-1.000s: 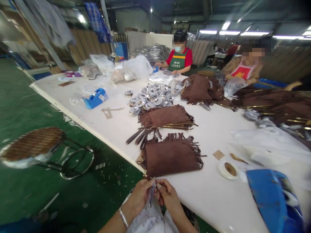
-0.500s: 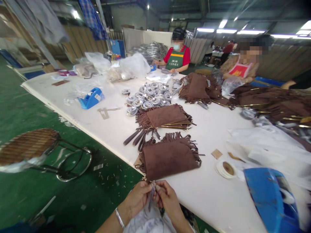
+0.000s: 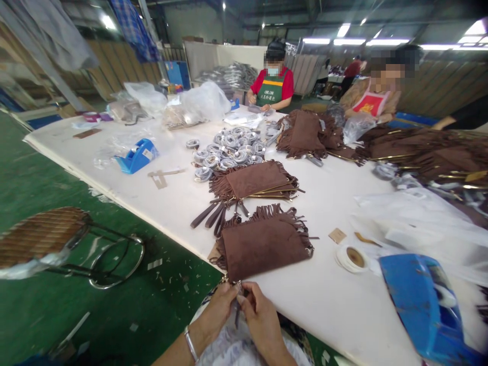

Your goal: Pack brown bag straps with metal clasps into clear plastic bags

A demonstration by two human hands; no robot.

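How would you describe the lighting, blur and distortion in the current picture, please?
Head view: the ceiling lamps glare white at the upper right; the stool at the left edge looks stretched; the strap by the fingers lacks sharp detail.

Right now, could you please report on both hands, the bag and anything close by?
Left hand and right hand pinching strap. Bag flat on table, near edge. Bag stack just beyond.

The green apron bears white letters ending in "LUN", above Chinese characters too small to read.
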